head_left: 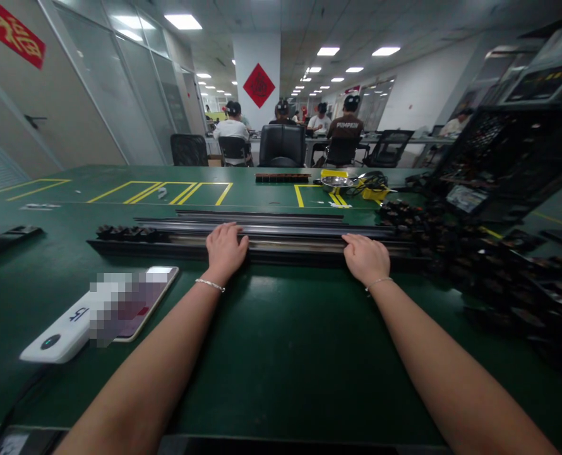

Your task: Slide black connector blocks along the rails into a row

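Observation:
Several long dark metal rails (290,235) lie side by side across the green table (281,341), running left to right. My left hand (224,248) rests on top of the nearest rail, fingers curled over its far edge. About a forearm's length to the right, my right hand (365,256) grips the same rail in the same way. Both forearms reach out from the near edge, each with a thin bracelet at the wrist. A row of small black parts (127,233) sits on the rails' left end.
A phone (139,303) and a white power bank (58,333) lie at the near left. A heap of black parts (499,265) and a black crate (503,158) fill the right side. A metal bowl (336,183) stands farther back. Several people sit at desks beyond.

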A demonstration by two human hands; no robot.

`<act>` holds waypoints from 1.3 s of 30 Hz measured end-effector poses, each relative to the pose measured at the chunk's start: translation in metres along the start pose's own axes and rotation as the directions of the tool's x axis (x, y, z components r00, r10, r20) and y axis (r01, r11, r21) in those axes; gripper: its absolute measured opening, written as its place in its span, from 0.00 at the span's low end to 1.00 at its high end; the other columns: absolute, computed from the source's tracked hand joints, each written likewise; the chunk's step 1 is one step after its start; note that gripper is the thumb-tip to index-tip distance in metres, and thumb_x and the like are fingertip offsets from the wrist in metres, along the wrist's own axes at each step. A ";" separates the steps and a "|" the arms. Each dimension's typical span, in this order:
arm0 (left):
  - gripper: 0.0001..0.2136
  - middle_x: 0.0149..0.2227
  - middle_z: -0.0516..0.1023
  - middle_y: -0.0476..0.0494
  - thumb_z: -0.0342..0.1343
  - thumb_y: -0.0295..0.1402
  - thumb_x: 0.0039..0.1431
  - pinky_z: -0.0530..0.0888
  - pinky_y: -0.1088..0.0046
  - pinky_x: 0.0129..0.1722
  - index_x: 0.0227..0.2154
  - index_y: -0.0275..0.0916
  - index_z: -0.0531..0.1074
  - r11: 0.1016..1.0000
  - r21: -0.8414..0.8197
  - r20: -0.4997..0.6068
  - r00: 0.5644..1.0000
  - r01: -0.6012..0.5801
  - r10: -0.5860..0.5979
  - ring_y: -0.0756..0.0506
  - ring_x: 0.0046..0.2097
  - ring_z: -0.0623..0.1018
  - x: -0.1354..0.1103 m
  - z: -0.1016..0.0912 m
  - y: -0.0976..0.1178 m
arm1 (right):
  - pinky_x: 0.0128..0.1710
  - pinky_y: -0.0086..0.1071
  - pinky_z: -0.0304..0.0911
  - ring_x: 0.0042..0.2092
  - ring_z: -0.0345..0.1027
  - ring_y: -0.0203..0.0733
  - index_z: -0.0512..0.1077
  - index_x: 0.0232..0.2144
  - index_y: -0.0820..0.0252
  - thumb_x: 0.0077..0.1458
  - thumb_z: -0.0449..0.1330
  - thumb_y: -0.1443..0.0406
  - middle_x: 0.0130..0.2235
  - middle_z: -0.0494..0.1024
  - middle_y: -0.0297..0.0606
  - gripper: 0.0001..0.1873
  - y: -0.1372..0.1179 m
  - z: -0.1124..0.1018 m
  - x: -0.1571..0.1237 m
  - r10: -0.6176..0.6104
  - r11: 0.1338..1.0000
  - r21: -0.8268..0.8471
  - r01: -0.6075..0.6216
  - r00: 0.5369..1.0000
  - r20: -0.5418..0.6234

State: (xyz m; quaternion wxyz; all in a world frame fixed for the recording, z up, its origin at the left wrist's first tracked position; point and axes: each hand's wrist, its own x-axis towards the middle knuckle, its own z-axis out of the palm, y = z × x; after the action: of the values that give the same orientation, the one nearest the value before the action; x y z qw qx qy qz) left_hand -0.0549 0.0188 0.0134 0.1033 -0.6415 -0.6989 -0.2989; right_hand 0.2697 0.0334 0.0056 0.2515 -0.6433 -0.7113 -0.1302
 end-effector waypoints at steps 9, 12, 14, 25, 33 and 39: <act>0.26 0.65 0.53 0.29 0.46 0.39 0.56 0.46 0.43 0.61 0.56 0.31 0.61 0.931 0.146 -0.139 0.939 0.335 -0.316 0.32 0.66 0.49 0.021 -0.024 -0.076 | 0.50 0.42 0.59 0.52 0.67 0.45 0.76 0.46 0.55 0.55 0.48 0.67 0.50 0.77 0.38 0.22 -0.001 0.000 0.000 0.016 1.000 -0.007 -0.016 1.000 -0.006; 0.29 0.65 0.50 0.25 0.45 0.39 0.56 0.47 0.42 0.60 0.57 0.23 0.56 0.908 0.203 -0.185 0.925 0.366 -0.331 0.30 0.65 0.49 0.022 -0.038 -0.102 | 0.50 0.41 0.58 0.52 0.67 0.45 0.76 0.46 0.55 0.55 0.47 0.67 0.50 0.76 0.37 0.22 -0.002 0.000 0.000 0.022 1.000 -0.015 -0.022 1.000 -0.001; 0.30 0.61 0.55 0.21 0.45 0.37 0.56 0.52 0.46 0.59 0.56 0.17 0.56 0.823 0.216 -0.227 0.847 0.526 -0.481 0.30 0.62 0.55 0.022 -0.046 -0.115 | 0.50 0.41 0.57 0.52 0.66 0.45 0.76 0.46 0.56 0.56 0.46 0.66 0.50 0.76 0.37 0.22 -0.003 -0.001 0.000 0.030 0.999 -0.010 -0.030 1.000 0.000; 0.27 0.59 0.59 0.22 0.43 0.38 0.57 0.60 0.50 0.52 0.54 0.21 0.60 0.710 0.253 -0.168 0.753 0.657 -0.636 0.30 0.58 0.59 0.024 -0.055 -0.121 | 0.48 0.41 0.58 0.50 0.67 0.46 0.76 0.45 0.56 0.55 0.46 0.66 0.49 0.77 0.38 0.22 -0.003 0.001 0.000 0.037 0.999 -0.006 -0.038 0.999 -0.030; 0.28 0.57 0.61 0.20 0.44 0.40 0.58 0.61 0.49 0.52 0.53 0.20 0.59 0.721 0.247 -0.119 0.759 0.647 -0.640 0.30 0.58 0.60 0.025 -0.055 -0.122 | 0.49 0.42 0.57 0.50 0.67 0.46 0.76 0.45 0.57 0.55 0.46 0.66 0.49 0.77 0.38 0.22 -0.004 0.001 0.000 0.039 0.999 0.002 -0.039 0.999 -0.020; 0.27 0.58 0.62 0.21 0.47 0.39 0.58 0.62 0.49 0.53 0.54 0.21 0.58 0.727 0.245 -0.095 0.762 0.641 -0.640 0.29 0.59 0.60 0.029 -0.053 -0.127 | 0.49 0.43 0.58 0.50 0.67 0.47 0.76 0.46 0.56 0.55 0.47 0.66 0.49 0.77 0.38 0.22 -0.002 0.002 0.001 0.040 0.999 0.003 -0.040 0.999 -0.006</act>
State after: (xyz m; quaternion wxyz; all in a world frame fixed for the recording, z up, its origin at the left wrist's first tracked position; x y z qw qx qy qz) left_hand -0.1938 0.0137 0.0351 0.0791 -0.3411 -0.9100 -0.2222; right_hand 0.2672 0.0347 0.0050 0.2572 -0.6568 -0.6976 -0.1259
